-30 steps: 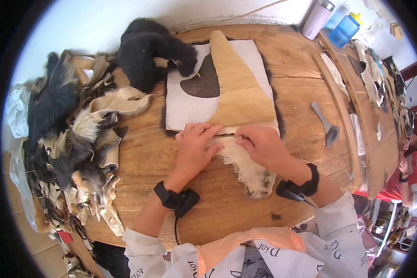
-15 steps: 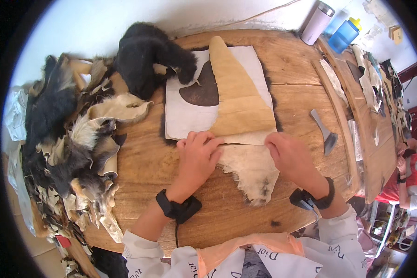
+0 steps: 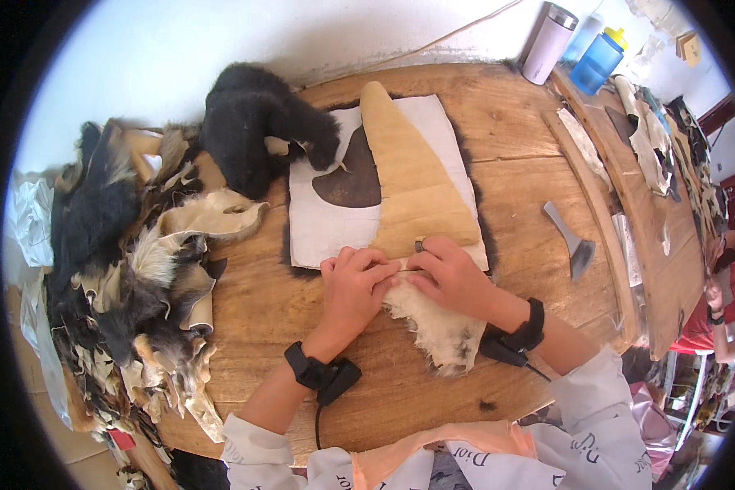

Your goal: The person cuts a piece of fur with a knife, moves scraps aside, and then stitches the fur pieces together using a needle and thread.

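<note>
My left hand (image 3: 355, 298) has its fingers closed on the near edge of a layered panel (image 3: 318, 237), where a pale shaggy fur piece (image 3: 441, 335) joins it. My right hand (image 3: 449, 282) is curled on the same seam, close beside the left; a small dark band or object (image 3: 419, 245) shows at its index finger, and whatever its fingertips hold is hidden. The panel has a white face, dark fur rim, brown patch (image 3: 343, 184) and long tan piece (image 3: 408, 180) on top. A black fur piece (image 3: 245, 122) lies over its upper left.
Fur scraps (image 3: 114, 212) are heaped at the left. A broad-bladed metal tool (image 3: 576, 249) lies right of the panel. Wooden boards (image 3: 596, 204) bear more scraps. A pink tumbler (image 3: 547, 45) and blue bottle (image 3: 596, 65) stand at the back. A co-worker's arm (image 3: 723, 327) shows at far right.
My right hand moved outward to the seam's right part, then came back left beside my left hand. The whole scene sits lower in the picture, as the camera view has shifted.
</note>
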`<state>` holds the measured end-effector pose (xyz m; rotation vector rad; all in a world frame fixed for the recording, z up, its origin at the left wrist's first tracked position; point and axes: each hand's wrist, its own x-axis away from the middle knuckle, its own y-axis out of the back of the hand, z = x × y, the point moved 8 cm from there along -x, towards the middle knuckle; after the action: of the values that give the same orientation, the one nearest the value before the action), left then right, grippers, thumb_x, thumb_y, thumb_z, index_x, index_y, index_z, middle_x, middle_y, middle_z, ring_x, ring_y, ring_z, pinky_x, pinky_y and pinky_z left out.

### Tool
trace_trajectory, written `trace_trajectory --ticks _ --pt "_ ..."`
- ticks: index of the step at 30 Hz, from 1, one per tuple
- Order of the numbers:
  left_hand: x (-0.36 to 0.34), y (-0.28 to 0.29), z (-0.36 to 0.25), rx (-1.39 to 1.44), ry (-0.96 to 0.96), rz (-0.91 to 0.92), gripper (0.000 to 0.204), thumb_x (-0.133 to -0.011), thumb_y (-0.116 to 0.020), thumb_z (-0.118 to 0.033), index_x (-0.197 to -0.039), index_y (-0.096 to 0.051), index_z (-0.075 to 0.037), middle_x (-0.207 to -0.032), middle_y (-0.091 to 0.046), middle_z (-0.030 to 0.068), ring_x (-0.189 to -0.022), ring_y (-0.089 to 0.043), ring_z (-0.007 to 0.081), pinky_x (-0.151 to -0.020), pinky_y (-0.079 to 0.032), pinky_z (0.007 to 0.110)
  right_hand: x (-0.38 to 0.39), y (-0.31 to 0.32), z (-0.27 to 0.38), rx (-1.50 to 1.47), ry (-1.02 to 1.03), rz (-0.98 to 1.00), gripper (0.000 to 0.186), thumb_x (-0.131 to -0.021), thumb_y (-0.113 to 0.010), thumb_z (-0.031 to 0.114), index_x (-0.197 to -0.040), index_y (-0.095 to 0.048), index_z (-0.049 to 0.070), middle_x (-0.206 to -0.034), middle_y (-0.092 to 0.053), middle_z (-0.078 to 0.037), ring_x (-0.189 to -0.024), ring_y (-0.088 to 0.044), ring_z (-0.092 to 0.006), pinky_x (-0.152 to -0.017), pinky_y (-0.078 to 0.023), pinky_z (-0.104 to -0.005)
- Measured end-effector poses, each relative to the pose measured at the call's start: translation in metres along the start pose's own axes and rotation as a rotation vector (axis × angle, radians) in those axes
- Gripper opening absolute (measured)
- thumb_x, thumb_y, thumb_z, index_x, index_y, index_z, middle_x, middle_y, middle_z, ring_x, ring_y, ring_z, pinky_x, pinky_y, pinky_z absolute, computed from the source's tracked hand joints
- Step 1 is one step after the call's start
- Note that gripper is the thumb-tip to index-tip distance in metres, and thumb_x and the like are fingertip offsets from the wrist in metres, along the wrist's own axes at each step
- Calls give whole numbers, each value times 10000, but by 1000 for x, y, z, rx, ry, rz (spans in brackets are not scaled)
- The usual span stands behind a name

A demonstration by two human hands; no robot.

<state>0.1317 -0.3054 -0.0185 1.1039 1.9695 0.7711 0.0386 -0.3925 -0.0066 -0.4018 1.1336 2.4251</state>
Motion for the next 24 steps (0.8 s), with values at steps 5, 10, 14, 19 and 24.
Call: trace_trajectory --ticks 5,10,14,19,24 --pt "0 2 -1 -23 6 -25 147 -696 -711 -171 -841 -693 -166 -846 -584 -65 -811 -486 160 -725 -285 335 -2 -2 0 45 41 -10 178 -694 -675 42 -832 -562 32 -824 -488 -114 -776 -506 -292 -658 -425 -363" --pt "-3 4 -4 -31 19 -26 171 -706 -704 -171 -877 -698 -178 -860 -587 -65 -813 -484 161 -747 -277 338 -4 -1 -6 -47 -48 -9 119 -707 -633 24 -770 -532 20 -751 -460 -128 -737 -489 -312 -636 -413 -385" --pt "-3 1 1 -31 29 7 186 -706 -704 -174 -890 -711 -201 -861 -596 -71 -808 -482 152 -756 -270 335 -2 1 -10 -43 -10 -15 122 -703 -635 21 -795 -555 18 -746 -472 -132 -709 -505 -309 -612 -417 -377" --pt "-5 -3 13 25 164 71 138 -700 -707 -205 -837 -723 -215 -838 -612 -74 -805 -489 149 -752 -274 331 -12 12 -24 -336 -414 19 133 -731 -626 16 -860 -609 43 -725 -505 -118 -688 -539 -290 -596 -425 -357" --pt "-8 -7 17 26 226 137 136 -698 -703 -236 -831 -726 -223 -838 -622 -72 -807 -498 157 -744 -285 334 -14 -2 -28 -123 -180 126 63 -745 -616 15 -803 -612 40 -732 -506 -111 -689 -540 -288 -593 -428 -357"
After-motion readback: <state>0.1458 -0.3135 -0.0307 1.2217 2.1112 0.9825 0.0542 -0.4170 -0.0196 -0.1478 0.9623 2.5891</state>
